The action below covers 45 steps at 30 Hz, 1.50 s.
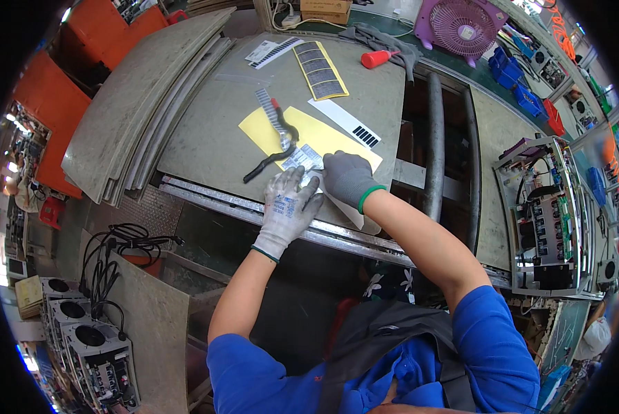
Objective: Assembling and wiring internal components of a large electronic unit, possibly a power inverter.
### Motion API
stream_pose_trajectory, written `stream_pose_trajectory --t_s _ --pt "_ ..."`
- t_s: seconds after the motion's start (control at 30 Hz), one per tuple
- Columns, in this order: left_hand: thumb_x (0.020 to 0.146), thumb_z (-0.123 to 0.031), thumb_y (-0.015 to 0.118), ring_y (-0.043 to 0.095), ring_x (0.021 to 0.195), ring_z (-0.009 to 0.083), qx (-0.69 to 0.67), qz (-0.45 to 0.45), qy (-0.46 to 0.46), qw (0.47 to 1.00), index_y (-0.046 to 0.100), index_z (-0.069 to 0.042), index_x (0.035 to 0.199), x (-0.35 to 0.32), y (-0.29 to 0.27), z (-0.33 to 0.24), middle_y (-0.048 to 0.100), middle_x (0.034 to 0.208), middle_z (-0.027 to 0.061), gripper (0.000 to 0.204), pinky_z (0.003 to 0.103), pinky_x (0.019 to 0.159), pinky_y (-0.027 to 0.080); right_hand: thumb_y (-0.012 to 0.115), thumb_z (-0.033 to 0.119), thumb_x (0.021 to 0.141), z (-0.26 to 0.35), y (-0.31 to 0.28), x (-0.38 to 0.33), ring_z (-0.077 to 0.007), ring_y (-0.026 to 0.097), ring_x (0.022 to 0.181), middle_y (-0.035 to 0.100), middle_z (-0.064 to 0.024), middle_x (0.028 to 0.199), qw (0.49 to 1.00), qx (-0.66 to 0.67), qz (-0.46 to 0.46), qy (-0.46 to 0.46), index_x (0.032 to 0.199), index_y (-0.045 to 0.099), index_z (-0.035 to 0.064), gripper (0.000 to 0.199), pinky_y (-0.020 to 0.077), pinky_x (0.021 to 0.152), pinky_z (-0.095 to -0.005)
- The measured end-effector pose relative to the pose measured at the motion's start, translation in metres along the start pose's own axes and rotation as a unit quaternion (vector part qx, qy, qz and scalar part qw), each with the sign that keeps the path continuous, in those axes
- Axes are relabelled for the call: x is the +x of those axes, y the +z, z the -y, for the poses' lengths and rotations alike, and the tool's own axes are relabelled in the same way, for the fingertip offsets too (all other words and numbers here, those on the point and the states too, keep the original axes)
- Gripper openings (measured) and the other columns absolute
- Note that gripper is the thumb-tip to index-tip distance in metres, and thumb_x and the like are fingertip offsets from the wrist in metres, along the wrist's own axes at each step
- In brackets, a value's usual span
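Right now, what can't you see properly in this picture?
In the head view:
Fingertips of the right hand: mostly hidden by the hand itself.
Print on the silver label sheet near the left hand: too small.
Top of the purple fan: cut off by the upper edge.

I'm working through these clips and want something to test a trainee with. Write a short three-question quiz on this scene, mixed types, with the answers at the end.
1. Multiple choice: What colour is the glove on the left hand, apart from its print and cuff?
a) orange
b) whitish
c) bright yellow

2. True or false: The purple fan stands farther from the person than both hands do.

3. Fill the gap: The fingers of the left hand and the right hand are at a pale printed sheet, which lies partly over a larger ____ sheet.

Key:
1. b
2. True
3. yellow
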<state>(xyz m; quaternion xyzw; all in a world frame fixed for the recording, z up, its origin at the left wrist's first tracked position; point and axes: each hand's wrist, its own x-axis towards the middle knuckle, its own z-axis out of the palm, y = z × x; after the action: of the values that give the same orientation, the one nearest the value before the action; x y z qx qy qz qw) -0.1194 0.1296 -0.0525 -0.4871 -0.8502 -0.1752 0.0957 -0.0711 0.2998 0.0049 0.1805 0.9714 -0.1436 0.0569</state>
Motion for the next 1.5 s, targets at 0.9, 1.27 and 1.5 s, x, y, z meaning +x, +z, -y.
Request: stream_pose_trajectory --t_s 0.9,1.27,1.5 --pt "0.08 -0.031 0.077 0.03 0.143 0.0535 -0.007 0.035 -0.07 0.997 0.019 -0.007 0.16 -0.002 -0.004 -0.005 0.022 0.16 0.0353 0.102 0.061 0.117 0.022 0.068 0.026 0.087 -0.357 -0.345 0.098 -0.0346 0.069 0.101 0.072 -0.0171 0.105 0.819 0.296 -0.467 0.156 0.102 0.072 0.0088 0.023 0.0527 0.09 -0.0433" --pt "0.082 -0.034 0.074 0.034 0.139 0.0548 -0.001 0.006 -0.01 1.0 0.018 -0.011 0.161 -0.001 -0.003 -0.002 0.026 0.158 0.036 0.099 0.065 0.113 0.025 0.067 0.027 0.088 -0.361 -0.342 0.113 -0.0368 0.069 0.104 0.073 -0.0179 0.108 0.829 0.301 -0.448 0.149 0.101 0.075 0.0111 0.022 0.0526 0.093 -0.0449" --pt "0.082 -0.035 0.075 0.035 0.139 0.0532 -0.01 0.006 -0.021 1.0 0.023 -0.009 0.159 -0.001 -0.004 -0.004 0.029 0.157 0.0339 0.096 0.065 0.113 0.026 0.067 0.025 0.087 -0.354 -0.346 0.103 -0.0361 0.069 0.105 0.073 -0.0175 0.11 0.834 0.307 -0.433 0.152 0.103 0.075 0.011 0.023 0.0528 0.094 -0.0438"
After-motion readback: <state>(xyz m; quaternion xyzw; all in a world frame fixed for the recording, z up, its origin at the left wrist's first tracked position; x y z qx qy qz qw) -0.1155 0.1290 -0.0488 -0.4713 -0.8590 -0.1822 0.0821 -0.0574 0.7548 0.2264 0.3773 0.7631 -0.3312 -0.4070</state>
